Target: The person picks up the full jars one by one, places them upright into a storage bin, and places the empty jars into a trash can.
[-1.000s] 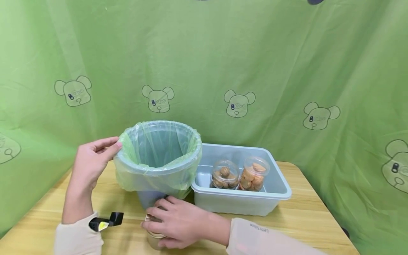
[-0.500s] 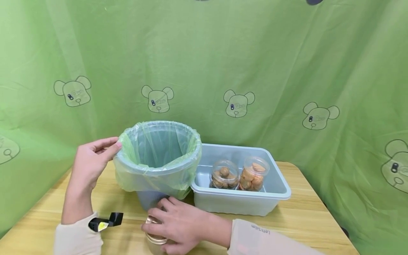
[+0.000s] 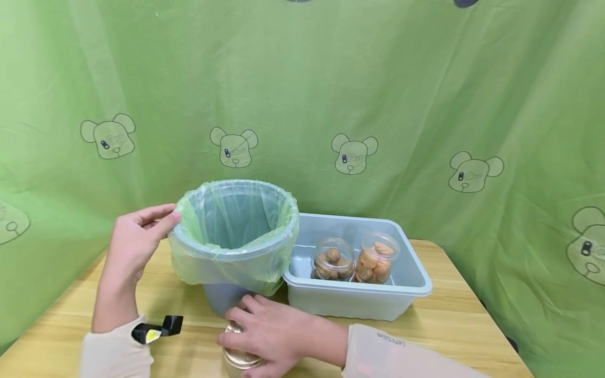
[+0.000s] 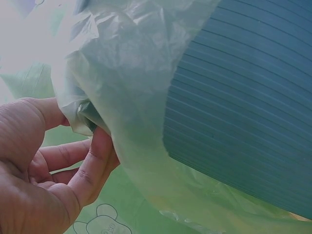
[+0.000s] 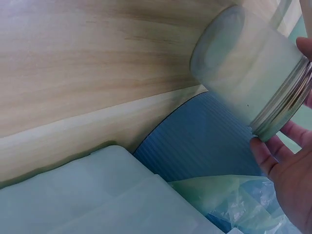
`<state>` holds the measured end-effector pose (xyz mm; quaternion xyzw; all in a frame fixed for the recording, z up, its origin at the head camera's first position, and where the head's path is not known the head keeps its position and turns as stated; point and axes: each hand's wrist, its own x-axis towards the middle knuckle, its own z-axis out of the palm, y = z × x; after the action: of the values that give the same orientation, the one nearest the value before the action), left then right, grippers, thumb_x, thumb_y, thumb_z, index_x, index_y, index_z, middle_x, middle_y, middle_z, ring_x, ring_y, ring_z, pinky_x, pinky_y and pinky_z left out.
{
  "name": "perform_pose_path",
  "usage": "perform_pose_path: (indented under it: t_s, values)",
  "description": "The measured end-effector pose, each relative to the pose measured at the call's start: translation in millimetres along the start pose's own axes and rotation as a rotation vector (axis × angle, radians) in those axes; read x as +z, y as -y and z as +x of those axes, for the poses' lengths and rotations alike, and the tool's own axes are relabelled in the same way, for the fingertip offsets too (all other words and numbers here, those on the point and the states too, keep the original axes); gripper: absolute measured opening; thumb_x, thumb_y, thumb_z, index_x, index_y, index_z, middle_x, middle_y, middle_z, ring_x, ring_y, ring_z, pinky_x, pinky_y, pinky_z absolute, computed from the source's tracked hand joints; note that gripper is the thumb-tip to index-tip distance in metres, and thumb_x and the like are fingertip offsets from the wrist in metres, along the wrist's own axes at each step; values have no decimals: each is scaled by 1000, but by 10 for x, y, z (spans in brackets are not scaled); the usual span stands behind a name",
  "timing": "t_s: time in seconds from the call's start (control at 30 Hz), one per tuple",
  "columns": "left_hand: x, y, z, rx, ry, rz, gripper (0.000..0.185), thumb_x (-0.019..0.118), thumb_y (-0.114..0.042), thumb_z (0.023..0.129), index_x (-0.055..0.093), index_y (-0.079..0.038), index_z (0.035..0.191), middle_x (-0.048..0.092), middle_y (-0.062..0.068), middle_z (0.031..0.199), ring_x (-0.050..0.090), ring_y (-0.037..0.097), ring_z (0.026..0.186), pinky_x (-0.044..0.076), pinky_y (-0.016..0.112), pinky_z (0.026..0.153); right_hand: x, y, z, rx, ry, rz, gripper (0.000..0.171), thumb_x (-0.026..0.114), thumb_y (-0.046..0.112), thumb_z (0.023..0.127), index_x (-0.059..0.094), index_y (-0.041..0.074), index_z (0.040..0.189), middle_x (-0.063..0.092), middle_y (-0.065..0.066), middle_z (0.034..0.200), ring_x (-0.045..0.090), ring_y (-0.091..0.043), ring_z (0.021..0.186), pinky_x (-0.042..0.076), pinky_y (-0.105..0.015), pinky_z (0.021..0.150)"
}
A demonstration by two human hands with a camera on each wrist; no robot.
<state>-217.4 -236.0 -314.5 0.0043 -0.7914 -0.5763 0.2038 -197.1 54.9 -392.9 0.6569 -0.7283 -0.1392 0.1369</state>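
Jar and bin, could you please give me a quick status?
Left hand pinches bin liner at rim. Right hand grips metal-lidded jar from above. Bin close behind jar.

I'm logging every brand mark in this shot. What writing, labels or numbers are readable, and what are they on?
"Lets..." on the right sleeve: small print seen upside down, the rest too blurred to read.
Bear prints on the green curtain: drawings only, no words.
The jar in the right hand: no label shows.

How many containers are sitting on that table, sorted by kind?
Jars: 3 — walnut jar and biscuit jar in the tub, plus the jar gripped by the right hand
Bins: 1 — lined waste bin, liner pinched by the left hand
Tubs: 1 — pale blue tub
Total: 5
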Motion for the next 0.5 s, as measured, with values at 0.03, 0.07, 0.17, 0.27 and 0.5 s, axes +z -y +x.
perform_pose_path:
  t_s: [0.03, 0.07, 0.17, 0.27, 0.5]
  values:
    - [1, 0, 1, -1, 1, 1, 53, 72, -34, 97, 64, 1, 135, 68, -22, 96, 65, 0, 86, 53, 17, 73, -4, -4, -5, -1, 4, 4, 63, 49, 66, 96, 47, 28, 145, 51, -3, 134, 47, -20, 111, 43, -30, 93]
    - [3, 0, 2, -2, 2, 2, 53, 72, -34, 97, 64, 1, 136, 68, -22, 97, 65, 0, 86, 53, 17, 73, -9, -9, -9, -2, 8, 9, 62, 49, 66, 96, 47, 27, 145, 51, -2, 133, 47, -20, 110, 43, -30, 93]
    - [10, -8, -4, -5, 2, 4, 55, 72, -36, 97, 63, 2, 135, 68, -22, 97, 65, 1, 87, 53, 17, 74, -24, -22, -21, -3, 26, 18, 62, 48, 67, 96, 46, 27, 144, 51, -1, 130, 47, -19, 109, 43, -29, 91]
    - [13, -12, -13, -5, 2, 10, 56, 72, -37, 97, 64, 2, 135, 68, -21, 99, 66, 2, 88, 54, 17, 75, -43, -37, -35, -4, 44, 5, 64, 49, 68, 94, 46, 28, 144, 50, 1, 128, 47, -19, 107, 43, -28, 87]
    - [17, -19, -12, 4, 5, -2, 56, 72, -37, 97, 64, 3, 134, 69, -20, 99, 66, 3, 88, 54, 18, 75, -111, -79, -66, -3, 70, -34, 66, 51, 70, 92, 47, 28, 143, 51, 2, 125, 47, -19, 107, 44, -29, 86]
